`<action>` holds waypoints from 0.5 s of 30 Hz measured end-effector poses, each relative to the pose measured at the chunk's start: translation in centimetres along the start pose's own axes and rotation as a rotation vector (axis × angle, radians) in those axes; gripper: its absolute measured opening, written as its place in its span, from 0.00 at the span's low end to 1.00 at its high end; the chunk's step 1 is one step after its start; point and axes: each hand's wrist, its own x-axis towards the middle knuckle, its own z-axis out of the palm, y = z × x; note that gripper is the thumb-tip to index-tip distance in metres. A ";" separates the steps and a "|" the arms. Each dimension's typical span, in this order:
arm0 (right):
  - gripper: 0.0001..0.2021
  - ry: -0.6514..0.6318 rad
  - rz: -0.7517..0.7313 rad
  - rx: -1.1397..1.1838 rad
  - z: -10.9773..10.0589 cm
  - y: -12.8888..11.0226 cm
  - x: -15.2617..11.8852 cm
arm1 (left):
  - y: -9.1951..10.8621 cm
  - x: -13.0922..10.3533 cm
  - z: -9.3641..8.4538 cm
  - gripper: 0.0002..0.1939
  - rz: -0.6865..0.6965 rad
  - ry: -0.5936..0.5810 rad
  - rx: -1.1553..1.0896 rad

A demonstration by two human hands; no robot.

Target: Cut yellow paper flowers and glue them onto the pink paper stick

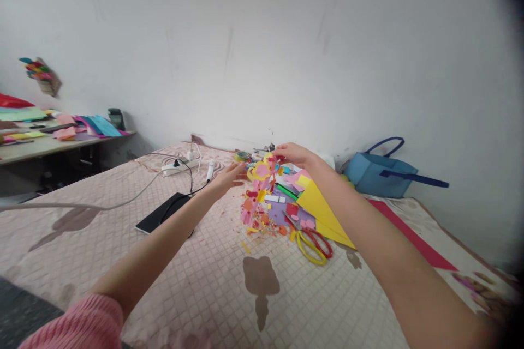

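A strand of pink, yellow and red paper flowers [262,170] hangs above the far part of the table. At its upper end my right hand [293,152] pinches it between the fingers. My left hand [232,175] is just left of the flowers, fingers stretched out; whether the fingertips touch the paper I cannot make out. Beneath the strand lie small paper scraps [262,229] and a purple sheet [278,211]. Scissors [311,245] with one yellow and one red handle rest to the right, near a green marker [287,191] and a white stick-like item [274,199].
Yellow sheets [325,212] and a red sheet [409,234] lie on the right. A blue bag [379,174] stands behind them. On the left are a black notebook [164,212], a power strip [178,166] and its cable. A side table [73,144] holds coloured paper.
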 end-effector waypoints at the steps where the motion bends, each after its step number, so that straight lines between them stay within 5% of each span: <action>1: 0.10 -0.023 -0.007 0.008 0.4 -0.1 0.0 | 0.6 0.3 0.2 0.24 0.005 -0.008 0.010; 6: 0.09 -0.107 -0.016 0.025 2.2 -0.3 0.1 | 2.5 1.6 1.1 0.20 -0.009 -0.090 0.057; 15: 0.10 -0.187 -0.009 0.074 3.6 0.1 0.6 | 2.7 2.1 1.5 0.12 -0.060 -0.139 0.018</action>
